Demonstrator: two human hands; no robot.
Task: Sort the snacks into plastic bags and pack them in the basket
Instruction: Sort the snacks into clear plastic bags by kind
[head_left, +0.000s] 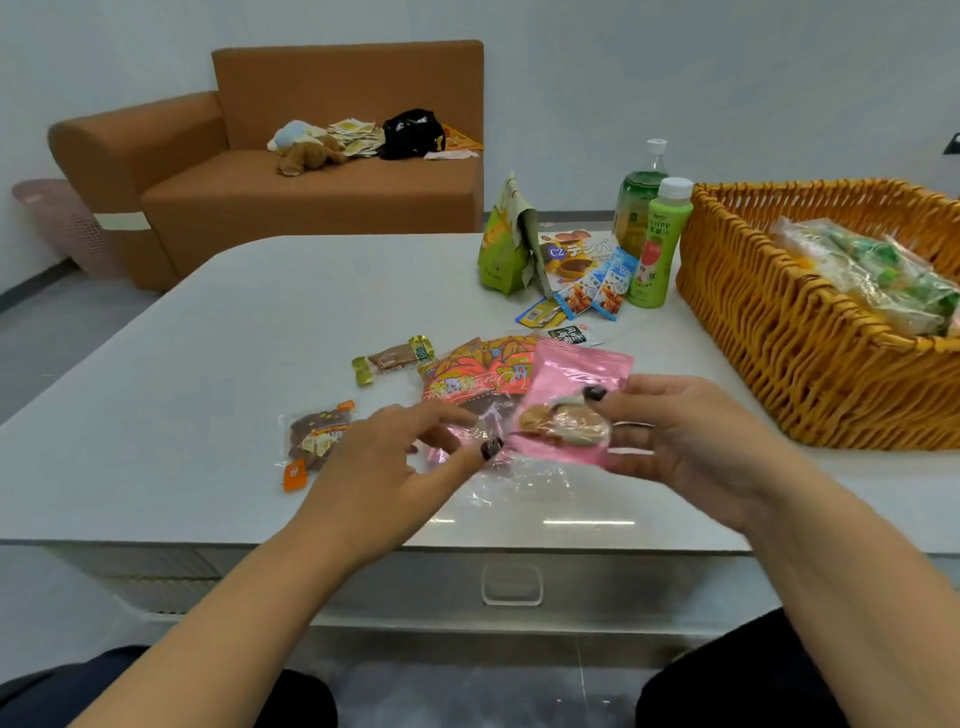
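Observation:
My right hand (691, 447) pinches a pink snack packet (571, 400) with a round cookie showing through it, held just above the table. My left hand (395, 462) hovers beside it, thumb and fingers curled at the mouth of a clear plastic bag (498, 483) lying on the table; whether it grips the bag is unclear. An orange-red snack packet (478, 379) lies behind the pink one. A brown snack in clear wrap (319, 436) sits to the left, and a small gold-ended bar (395, 358) lies farther back. The wicker basket (779, 332) at the right holds bagged snacks (872, 275).
At the table's back stand a green paper pouch (501, 244), a flat snack box (576, 254), blue sachets (597, 291) and two green drink bottles (660, 244). An orange sofa (291, 182) stands behind the white table (208, 332). A pink bin (62, 223) is at far left.

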